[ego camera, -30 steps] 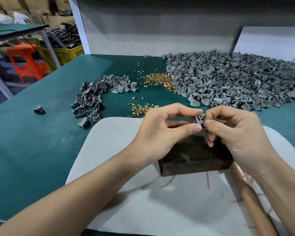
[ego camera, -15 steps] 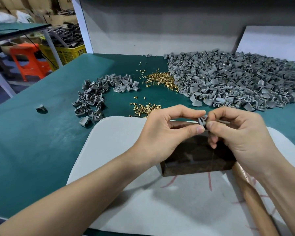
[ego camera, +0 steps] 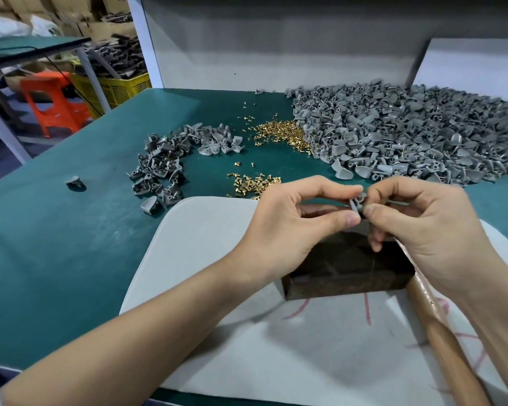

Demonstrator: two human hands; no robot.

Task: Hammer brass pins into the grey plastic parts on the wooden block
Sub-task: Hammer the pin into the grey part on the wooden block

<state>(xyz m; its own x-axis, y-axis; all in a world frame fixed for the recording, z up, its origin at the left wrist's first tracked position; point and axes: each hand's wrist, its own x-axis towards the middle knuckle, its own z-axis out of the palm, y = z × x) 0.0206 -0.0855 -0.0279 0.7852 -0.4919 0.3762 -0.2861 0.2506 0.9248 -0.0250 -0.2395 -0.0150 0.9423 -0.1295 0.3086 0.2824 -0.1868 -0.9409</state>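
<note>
From the head view, both forearms reach in from the near edge of the green worktop [ego camera: 71,244] and meet above the dark wooden block [ego camera: 346,271], which stands on a pale board [ego camera: 217,259] at the worktop's near edge. The left hand [ego camera: 294,227] is turned palm-inward, its thumb below and forefinger above, and pinches one grey plastic part [ego camera: 357,202]. The other fingers are curled loosely behind. The right hand [ego camera: 423,230] faces it and grips the same part from the other side, thumb tip pressed against it and forefinger bent over the top. Its lower fingers hang curled toward the block. The part is held in the air just over the block's far edge, not resting on it. Whether a pin sits between the right fingers cannot be made out. A brown hammer handle [ego camera: 440,332] lies on the board beside the block's right end, under the right wrist. Toward the far right corner lies a large heap of grey parts [ego camera: 408,136], with a brass pin pile [ego camera: 282,134] touching its left side and a scatter of pins [ego camera: 252,183] nearer the board. A smaller heap of parts [ego camera: 165,168] lies left of the pins. Compared with half a second ago, the two-handed pinch and the hands' place over the block are unchanged, and the handle has not moved.
</note>
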